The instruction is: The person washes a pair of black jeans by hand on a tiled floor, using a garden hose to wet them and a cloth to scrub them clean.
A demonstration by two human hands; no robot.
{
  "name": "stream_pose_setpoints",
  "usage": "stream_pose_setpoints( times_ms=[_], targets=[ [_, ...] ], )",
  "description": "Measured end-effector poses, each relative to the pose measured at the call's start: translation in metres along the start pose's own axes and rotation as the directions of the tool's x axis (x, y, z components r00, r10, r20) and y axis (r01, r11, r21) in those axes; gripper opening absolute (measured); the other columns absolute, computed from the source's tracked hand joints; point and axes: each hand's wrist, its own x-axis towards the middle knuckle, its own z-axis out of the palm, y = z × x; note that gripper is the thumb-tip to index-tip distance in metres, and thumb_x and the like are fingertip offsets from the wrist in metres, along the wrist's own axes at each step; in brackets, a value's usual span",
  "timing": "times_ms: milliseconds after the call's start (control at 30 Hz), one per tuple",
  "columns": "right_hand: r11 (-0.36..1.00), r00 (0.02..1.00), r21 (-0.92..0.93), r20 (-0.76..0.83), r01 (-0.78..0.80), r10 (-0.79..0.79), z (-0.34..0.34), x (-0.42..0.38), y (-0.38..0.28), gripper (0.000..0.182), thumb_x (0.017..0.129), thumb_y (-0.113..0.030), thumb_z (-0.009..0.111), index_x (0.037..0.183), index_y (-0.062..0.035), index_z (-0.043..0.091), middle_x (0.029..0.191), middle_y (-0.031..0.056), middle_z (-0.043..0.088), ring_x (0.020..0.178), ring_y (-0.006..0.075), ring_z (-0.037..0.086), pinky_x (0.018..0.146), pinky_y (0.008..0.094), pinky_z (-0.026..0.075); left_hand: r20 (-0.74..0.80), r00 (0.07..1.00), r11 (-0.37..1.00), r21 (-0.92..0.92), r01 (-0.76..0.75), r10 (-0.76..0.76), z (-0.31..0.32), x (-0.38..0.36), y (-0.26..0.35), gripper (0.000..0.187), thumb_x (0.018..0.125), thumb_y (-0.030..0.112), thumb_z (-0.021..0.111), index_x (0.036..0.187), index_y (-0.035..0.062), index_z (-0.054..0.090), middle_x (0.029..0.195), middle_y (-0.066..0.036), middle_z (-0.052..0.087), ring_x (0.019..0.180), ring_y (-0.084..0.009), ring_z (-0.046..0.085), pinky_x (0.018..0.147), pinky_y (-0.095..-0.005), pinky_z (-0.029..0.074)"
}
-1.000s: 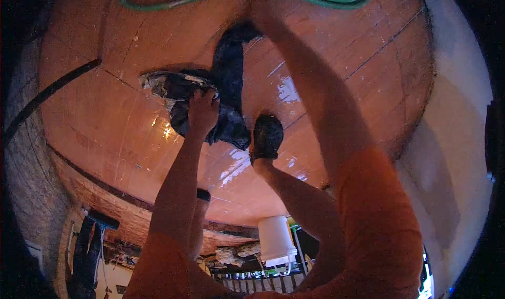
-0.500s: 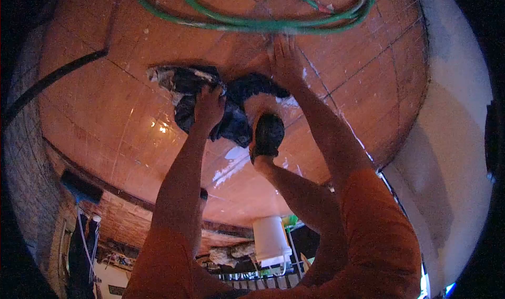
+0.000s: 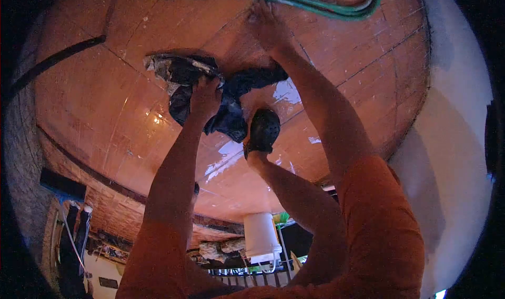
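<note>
A crumpled dark cloth (image 3: 181, 102) with a pale, dirty patch at its upper left lies bunched on the reddish tiled floor (image 3: 105, 99). My left hand (image 3: 206, 96) is closed over its middle, fingers curled into the fabric. A darker strip of the fabric (image 3: 258, 80) trails right, under my right forearm. My right hand (image 3: 267, 28) reaches farther forward, low over the tiles, with its fingers extended just short of the green hose (image 3: 336, 9). No object shows in it, though its fingertips are dim and blurred.
My foot in a black clog (image 3: 264, 128) stands just behind the cloth. Whitish wet patches (image 3: 286, 91) mark the floor. A black strip (image 3: 58, 62) lies at left, a pale wall (image 3: 452, 104) rises at right, and a white bucket (image 3: 260, 236) stands behind me.
My right hand has slid forward and slightly left across the floor, toward the hose. My left hand stays on the cloth; the whole view has shifted slightly.
</note>
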Motion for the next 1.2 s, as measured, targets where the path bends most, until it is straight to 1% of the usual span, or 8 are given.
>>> stream_pose_setpoints(
  times_ms=[200,400,533,600,633,700,767,1200],
  targets=[
    [0.993,0.993,0.019,0.027,0.115,-0.116,-0.024,-0.112,0.018,0.055,0.091,-0.015,0.05,0.144,-0.0032,0.044,0.154,0.017,0.038,0.142,0.0358,0.036,0.112,0.0474,0.035,0.133,0.988,0.992,-0.082,0.092,-0.08,-0.022,0.006,0.013,0.037,0.086,0.018,0.067,0.12,0.0076,0.058,0.11,-0.026,0.054,0.104,-0.0459,0.054,0.092,-0.0547,0.045],
    [0.903,0.755,0.127,0.602,-0.41,0.258,-0.079,-0.156,0.053,0.029,0.088,-0.01,0.057,0.114,-0.0029,0.066,0.127,0.0208,0.062,0.115,0.0365,0.06,0.092,0.0461,0.051,0.16,0.965,0.92,-0.303,0.25,-0.21,-0.037,-0.064,0.097,0.047,0.088,0.026,0.068,0.127,0.0023,0.056,0.119,-0.027,0.055,0.114,-0.0453,0.054,0.099,-0.0514,0.044],
    [0.861,0.787,0.131,0.49,-0.492,0.375,-0.123,-0.185,0.069,0.021,0.086,-0.014,0.064,0.104,-0.0049,0.069,0.112,0.0158,0.069,0.101,0.0331,0.066,0.083,0.0435,0.053,0.003,0.968,0.836,-0.503,0.217,-0.249,-0.063,-0.096,0.181,0.035,0.085,0.017,0.068,0.116,0.005,0.058,0.112,-0.023,0.055,0.105,-0.0446,0.055,0.09,-0.0515,0.046],
    [0.119,0.781,0.822,0.47,-0.557,0.41,-0.171,-0.202,0.071,0.025,0.088,-0.014,0.066,0.112,-0.0066,0.067,0.118,0.0097,0.067,0.103,0.0262,0.066,0.082,0.0394,0.053,0.012,0.971,0.818,-0.536,0.209,-0.24,-0.07,-0.107,0.215,0.035,0.085,0.017,0.068,0.116,0.004,0.057,0.114,-0.023,0.054,0.107,-0.0446,0.055,0.092,-0.0508,0.046],
    [0.135,0.786,0.822,0.462,-0.553,0.411,-0.193,-0.211,0.081,0.025,0.088,-0.014,0.066,0.112,-0.0066,0.067,0.118,0.0097,0.067,0.103,0.0262,0.066,0.082,0.0394,0.053,0.024,0.974,0.801,-0.564,0.201,-0.227,-0.072,-0.109,0.234,0.035,0.085,0.017,0.068,0.116,0.0029,0.057,0.115,-0.023,0.054,0.109,-0.0445,0.054,0.093,-0.0502,0.045],
    [-0.567,0.699,0.769,0.578,-0.295,0.421,-0.238,-0.223,0.104,0.038,0.09,-0.012,0.065,0.127,-0.0107,0.061,0.124,0.0034,0.064,0.106,0.0204,0.063,0.085,0.0364,0.053,0.029,0.969,0.718,-0.666,0.202,-0.245,-0.076,-0.114,0.274,0.036,0.085,0.017,0.068,0.117,0.0023,0.057,0.115,-0.024,0.054,0.11,-0.0445,0.053,0.095,-0.0497,0.045],
    [-0.051,0.893,0.96,0.275,-0.275,0.357,-0.315,-0.222,0.099,0.043,0.095,-0.021,0.065,0.134,-0.0084,0.053,0.135,0.0095,0.058,0.122,0.0266,0.057,0.099,0.048,0.048,0.039,0.956,0.618,-0.755,0.218,-0.29,-0.073,-0.116,0.312,0.037,0.086,0.017,0.068,0.117,0.0016,0.056,0.115,-0.024,0.053,0.111,-0.0446,0.053,0.096,-0.0493,0.044],
    [0.393,0.843,0.801,0.237,-0.451,0.483,-0.511,-0.157,0.152,0.048,0.102,-0.028,0.054,0.144,-0.0073,0.045,0.143,0.0064,0.045,0.126,0.021,0.049,0.097,0.0393,0.045,-0.153,0.899,0.459,-0.887,0.058,-0.41,-0.156,-0.101,0.464,0.036,0.091,0.025,0.068,0.118,0.0047,0.055,0.116,-0.02,0.052,0.111,-0.0393,0.054,0.095,-0.0468,0.044]
  ],
)
